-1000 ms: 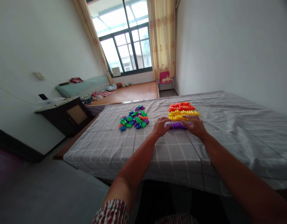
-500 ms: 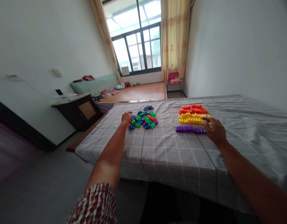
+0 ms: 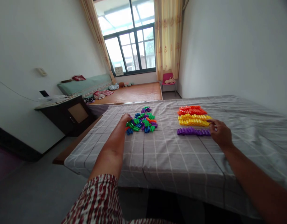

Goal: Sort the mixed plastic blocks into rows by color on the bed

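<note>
At the left edge of a mixed pile of green, blue, purple and orange pieces [image 3: 147,123] is my left hand [image 3: 126,118], its fingers closed at a small purple piece. My right hand [image 3: 220,133] is over the right end of a purple row [image 3: 192,131], index finger reaching toward the yellow pieces and the other fingers bent; nothing shows in it. Behind the purple row lie yellow rows [image 3: 193,120], then red-orange pieces [image 3: 192,110]. The hand hides the purple row's right end.
A grey checked cloth [image 3: 162,155] covers the table. Beyond it are a low bed platform [image 3: 138,91] and a pink chair [image 3: 168,77]. A dark cabinet [image 3: 61,119] stands at the left. White walls rise on both sides.
The view has shifted slightly. My left hand's fingers have drawn together at the pile's edge. My right hand has moved a little right along the purple row, with its fingers more bent.
</note>
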`<control>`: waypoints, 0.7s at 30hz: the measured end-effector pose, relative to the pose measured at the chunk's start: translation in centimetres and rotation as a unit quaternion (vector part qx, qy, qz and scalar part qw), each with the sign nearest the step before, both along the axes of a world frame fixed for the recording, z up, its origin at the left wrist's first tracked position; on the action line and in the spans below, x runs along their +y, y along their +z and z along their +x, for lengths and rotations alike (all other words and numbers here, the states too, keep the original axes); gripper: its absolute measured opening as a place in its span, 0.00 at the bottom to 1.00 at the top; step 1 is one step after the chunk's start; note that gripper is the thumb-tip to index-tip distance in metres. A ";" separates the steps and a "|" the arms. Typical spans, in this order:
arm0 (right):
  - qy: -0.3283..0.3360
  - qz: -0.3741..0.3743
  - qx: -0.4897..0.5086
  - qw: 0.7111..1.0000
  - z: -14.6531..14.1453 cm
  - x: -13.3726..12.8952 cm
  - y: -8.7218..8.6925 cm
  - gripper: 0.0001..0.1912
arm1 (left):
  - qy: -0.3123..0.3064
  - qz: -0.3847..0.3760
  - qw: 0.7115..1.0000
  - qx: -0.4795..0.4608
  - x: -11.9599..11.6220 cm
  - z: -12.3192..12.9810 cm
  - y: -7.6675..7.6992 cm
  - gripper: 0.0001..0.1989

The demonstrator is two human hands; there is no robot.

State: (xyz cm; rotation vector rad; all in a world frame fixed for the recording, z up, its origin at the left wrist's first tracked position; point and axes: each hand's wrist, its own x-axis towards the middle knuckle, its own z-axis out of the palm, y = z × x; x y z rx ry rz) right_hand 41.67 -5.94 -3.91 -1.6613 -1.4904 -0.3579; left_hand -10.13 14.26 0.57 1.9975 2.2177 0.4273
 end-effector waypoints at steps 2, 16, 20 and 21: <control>0.008 -0.002 0.007 1.000 0.1 0.1 -0.1 0.18 | 0.016 0.010 1.000 0.005 -0.5 0.5 0.6 0.17; 0.027 0.011 0.017 0.999 0.3 0.3 -0.5 0.18 | -0.354 -0.031 0.914 0.195 -8.7 16.5 3.2 0.15; 0.040 0.004 0.024 0.999 0.0 0.0 -0.4 0.19 | -0.310 -0.038 0.924 0.222 -9.4 17.2 3.4 0.09; 0.045 0.001 0.028 0.999 -0.2 -0.1 -0.3 0.19 | -0.303 -0.038 0.925 0.224 -9.6 17.4 3.4 0.08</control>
